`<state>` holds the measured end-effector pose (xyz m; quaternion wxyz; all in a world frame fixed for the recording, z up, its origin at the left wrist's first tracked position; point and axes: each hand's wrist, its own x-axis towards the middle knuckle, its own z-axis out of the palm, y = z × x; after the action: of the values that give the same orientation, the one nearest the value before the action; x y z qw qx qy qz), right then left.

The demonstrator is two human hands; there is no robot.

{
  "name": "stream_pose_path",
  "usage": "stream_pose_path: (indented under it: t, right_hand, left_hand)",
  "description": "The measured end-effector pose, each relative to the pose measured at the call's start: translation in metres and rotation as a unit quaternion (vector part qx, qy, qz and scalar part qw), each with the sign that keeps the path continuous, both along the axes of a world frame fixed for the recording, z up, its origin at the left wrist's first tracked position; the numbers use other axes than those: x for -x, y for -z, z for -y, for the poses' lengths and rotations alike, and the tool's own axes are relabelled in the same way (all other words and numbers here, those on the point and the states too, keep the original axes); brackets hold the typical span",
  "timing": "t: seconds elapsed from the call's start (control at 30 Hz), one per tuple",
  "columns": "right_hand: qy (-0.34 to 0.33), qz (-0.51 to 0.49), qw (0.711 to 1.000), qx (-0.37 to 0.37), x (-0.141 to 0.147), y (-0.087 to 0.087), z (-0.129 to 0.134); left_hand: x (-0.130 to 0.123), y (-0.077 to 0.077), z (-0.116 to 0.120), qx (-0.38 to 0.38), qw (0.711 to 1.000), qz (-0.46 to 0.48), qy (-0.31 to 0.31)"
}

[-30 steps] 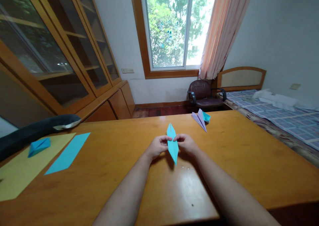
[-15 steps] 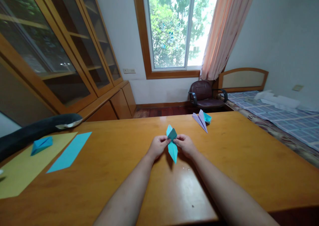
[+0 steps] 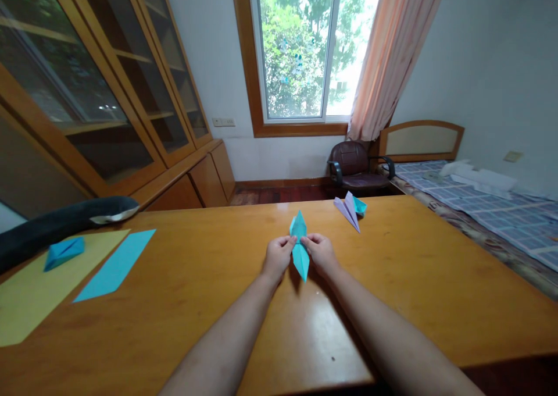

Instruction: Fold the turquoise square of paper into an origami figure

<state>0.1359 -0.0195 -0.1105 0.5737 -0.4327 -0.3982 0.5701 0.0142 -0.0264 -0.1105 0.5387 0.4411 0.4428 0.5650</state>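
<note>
A piece of light-blue folded paper [image 3: 301, 259], long and pointed at both ends, is held just over the middle of the table. My left hand [image 3: 279, 255] pinches its left edge at the waist between thumb and fingers. On the opposite edge, my right hand [image 3: 321, 252] pinches it the same way, the two thumbs close together. One pointed half reaches toward me and the other stands away toward the window. A small whitish flap shows at the far half's left side. The fingers beneath the paper are partly hidden.
A purple paper plane [image 3: 347, 211] and a teal folded paper [image 3: 360, 206] lie at the wooden table's [image 3: 196, 326] far edge. On the left are a yellow sheet [image 3: 35, 303], a blue folded paper [image 3: 65, 252], a light-blue strip [image 3: 117, 266] and a dark plush-looking object [image 3: 56, 221].
The paper's upper flap, which was folded toward me and shaded, now points away, laid out flat in line with the near half. Both hands keep their pinch. The view has shifted slightly.
</note>
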Motion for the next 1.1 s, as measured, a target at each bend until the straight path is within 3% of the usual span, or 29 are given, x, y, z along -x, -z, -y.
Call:
stream_pose_path:
  t: [0.3, 0.47, 0.73, 1.1]
  right_hand:
    - [0.023, -0.012, 0.999, -0.034, 0.003, 0.0, -0.002]
    - [-0.018, -0.025, 0.999, -0.025, 0.005, 0.0, 0.0]
    - [-0.074, -0.028, 0.997, -0.002, -0.005, -0.003, 0.001]
    - [-0.056, -0.033, 0.998, -0.006, 0.0, -0.002, 0.004]
  left_hand:
    - [-0.009, 0.005, -0.001, -0.014, 0.998, 0.041, -0.043]
    - [-0.007, 0.006, -0.001, -0.011, 0.998, 0.029, -0.053]
    - [-0.003, -0.003, 0.002, 0.015, 0.999, 0.033, 0.006]
    - [-0.001, -0.004, 0.0, -0.006, 0.998, -0.01, -0.066]
